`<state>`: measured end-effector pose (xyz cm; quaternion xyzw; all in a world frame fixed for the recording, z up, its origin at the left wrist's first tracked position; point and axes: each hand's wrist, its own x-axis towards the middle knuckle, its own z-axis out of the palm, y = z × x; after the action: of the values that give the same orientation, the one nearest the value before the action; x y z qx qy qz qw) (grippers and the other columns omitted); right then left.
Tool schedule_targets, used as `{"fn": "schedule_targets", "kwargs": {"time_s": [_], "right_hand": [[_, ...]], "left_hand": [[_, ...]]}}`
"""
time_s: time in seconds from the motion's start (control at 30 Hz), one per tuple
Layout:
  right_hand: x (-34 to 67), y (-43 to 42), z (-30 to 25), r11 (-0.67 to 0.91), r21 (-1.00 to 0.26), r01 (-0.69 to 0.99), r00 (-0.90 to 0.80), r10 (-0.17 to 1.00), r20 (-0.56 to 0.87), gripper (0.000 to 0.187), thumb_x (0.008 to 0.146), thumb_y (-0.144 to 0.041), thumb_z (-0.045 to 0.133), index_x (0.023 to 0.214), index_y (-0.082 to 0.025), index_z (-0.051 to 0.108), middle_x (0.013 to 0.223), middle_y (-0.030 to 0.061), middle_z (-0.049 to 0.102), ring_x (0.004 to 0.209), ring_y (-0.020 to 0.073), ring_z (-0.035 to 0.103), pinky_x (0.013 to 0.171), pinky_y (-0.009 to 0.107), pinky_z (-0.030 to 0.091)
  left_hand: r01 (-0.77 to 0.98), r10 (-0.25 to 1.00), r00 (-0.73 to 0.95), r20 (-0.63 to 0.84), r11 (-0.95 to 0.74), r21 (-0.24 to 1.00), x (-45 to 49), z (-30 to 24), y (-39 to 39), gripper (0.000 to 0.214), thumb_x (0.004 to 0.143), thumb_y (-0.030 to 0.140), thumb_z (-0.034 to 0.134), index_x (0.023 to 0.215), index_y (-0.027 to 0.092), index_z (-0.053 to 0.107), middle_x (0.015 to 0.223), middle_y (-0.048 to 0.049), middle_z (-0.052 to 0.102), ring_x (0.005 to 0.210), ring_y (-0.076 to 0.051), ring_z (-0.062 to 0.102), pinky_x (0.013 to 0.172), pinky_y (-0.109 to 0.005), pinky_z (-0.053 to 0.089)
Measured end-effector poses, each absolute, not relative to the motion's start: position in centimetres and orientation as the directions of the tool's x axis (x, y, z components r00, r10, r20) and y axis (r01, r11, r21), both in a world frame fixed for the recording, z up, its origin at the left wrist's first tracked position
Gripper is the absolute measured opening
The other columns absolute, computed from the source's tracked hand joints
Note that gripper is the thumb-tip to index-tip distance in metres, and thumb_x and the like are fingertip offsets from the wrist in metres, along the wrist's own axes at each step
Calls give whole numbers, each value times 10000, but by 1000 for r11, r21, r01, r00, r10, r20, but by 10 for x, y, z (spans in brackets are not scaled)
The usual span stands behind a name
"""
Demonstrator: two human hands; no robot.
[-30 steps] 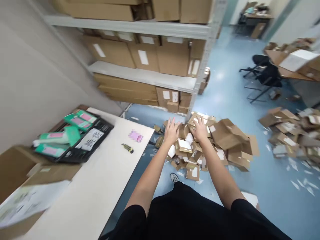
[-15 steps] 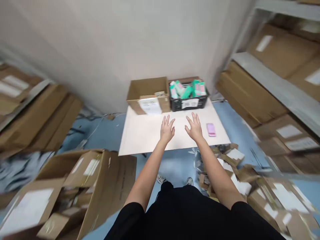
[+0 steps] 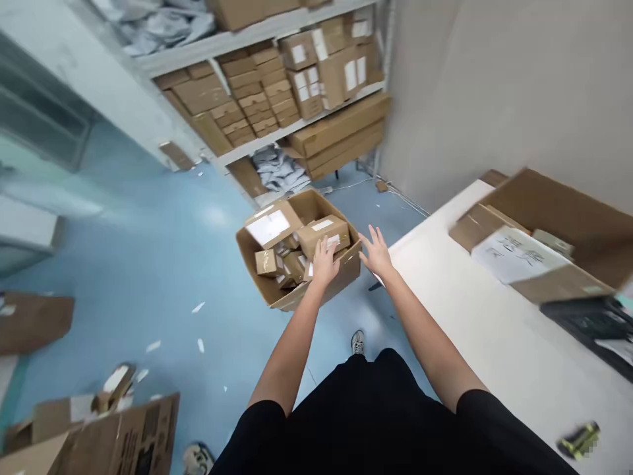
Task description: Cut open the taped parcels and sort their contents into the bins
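Observation:
My left hand [image 3: 324, 262] is stretched out over the near side of a large open carton [image 3: 346, 274] on the floor. Its fingers are apart, and no object shows in them. In the view it overlaps a small parcel box [image 3: 324, 234]; whether it touches is unclear. Beside the carton's right rim is my right hand [image 3: 376, 254], also open, with nothing in it. Several brown parcel boxes lie jumbled in the carton, one with a big white label [image 3: 268, 227].
A white table [image 3: 459, 310] stands at right, bearing an open cardboard box [image 3: 554, 198], a black crate [image 3: 588, 323] and a blurred yellow-and-black object [image 3: 578, 441]. Shelving [image 3: 267, 30] with stacked boxes stands behind. Flattened cardboard [image 3: 133, 435] and paper scraps lie on the blue floor.
My view has swung left from the table to the carton on the floor. Both hands stay outstretched and open, now over and beside that carton instead of over the table.

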<state>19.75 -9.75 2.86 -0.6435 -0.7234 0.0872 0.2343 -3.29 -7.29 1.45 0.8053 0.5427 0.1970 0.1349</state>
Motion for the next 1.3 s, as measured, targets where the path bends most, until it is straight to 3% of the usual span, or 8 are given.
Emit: {"fn": "schedule_targets", "kwargs": {"time_s": [0.2, 0.37, 0.53, 0.6, 0.73, 0.83, 0.97, 1.3], "right_hand": [[134, 10, -7, 274, -416, 867, -247, 962, 119, 703, 911, -264, 702, 1587, -189, 526, 1790, 150, 196, 1632, 413, 205, 1276, 593, 332], [135, 79, -62, 246, -433, 867, -273, 962, 1, 727, 900, -265, 728, 1593, -197, 521, 1775, 158, 239, 1629, 417, 208, 1269, 588, 340], [154, 134, -129, 231, -459, 858, -317, 941, -119, 807, 886, -299, 751, 1637, -230, 466, 1782, 146, 221, 1632, 408, 219, 1279, 596, 321], [160, 155, -152, 212, -468, 858, -322, 932, -168, 851, 878, -310, 767, 1659, -260, 431, 1797, 127, 182, 1631, 405, 229, 1287, 593, 314], [152, 189, -183, 191, -469, 862, -336, 909, -248, 938, 848, -298, 822, 1679, -320, 388, 1823, 91, 65, 1613, 434, 268, 1255, 589, 372], [126, 202, -194, 219, -502, 837, -405, 864, -299, 975, 825, -262, 859, 1676, -347, 389, 1822, 85, 71, 1543, 414, 414, 1214, 532, 446], [94, 195, -198, 193, -519, 833, -408, 848, -339, 923, 837, -198, 848, 1652, -322, 434, 1786, 132, 210, 1348, 342, 637, 1166, 447, 498], [113, 131, -136, 167, -416, 894, -294, 919, -261, 930, 857, -222, 824, 1674, -318, 390, 1717, 151, 306, 1311, 338, 656, 1136, 435, 506]], "left_hand": [[894, 998, 52, 24, -57, 444, -118, -26, -32, 759, 909, 272, 721, 1621, 233, 462, 1784, -151, 243, 1605, -415, 302, 1266, -590, 371], [912, 982, 2, -187, 75, 403, -99, -74, 43, 852, 894, 271, 773, 1662, 268, 406, 1806, -139, 183, 1614, -398, 288, 1256, -535, 388], [935, 921, -21, -390, 156, 318, -76, -135, 129, 954, 872, 307, 817, 1697, 320, 339, 1816, -123, 150, 1659, -421, 133, 1250, -603, 366], [943, 901, -61, -429, 192, 271, -87, -159, 141, 870, 904, 322, 788, 1675, 360, 386, 1811, -103, 186, 1664, -426, 94, 1257, -633, 333], [906, 890, -191, -414, 322, 274, -135, -192, 120, 684, 996, 308, 662, 1638, 412, 451, 1809, -60, 212, 1597, -415, 322, 1204, -550, 433], [873, 899, -194, -392, 340, 349, -167, -204, 93, 688, 986, 301, 689, 1632, 387, 466, 1805, -69, 220, 1481, -354, 514, 1154, -454, 496], [845, 897, -276, -346, 398, 358, -173, -211, 70, 737, 932, 317, 780, 1616, 314, 508, 1775, -128, 291, 1439, -362, 558, 1190, -460, 464], [881, 954, -227, -197, 287, 377, -155, -162, 29, 679, 940, 285, 751, 1591, 287, 557, 1727, -138, 396, 1334, -368, 613, 1119, -482, 496]]}}
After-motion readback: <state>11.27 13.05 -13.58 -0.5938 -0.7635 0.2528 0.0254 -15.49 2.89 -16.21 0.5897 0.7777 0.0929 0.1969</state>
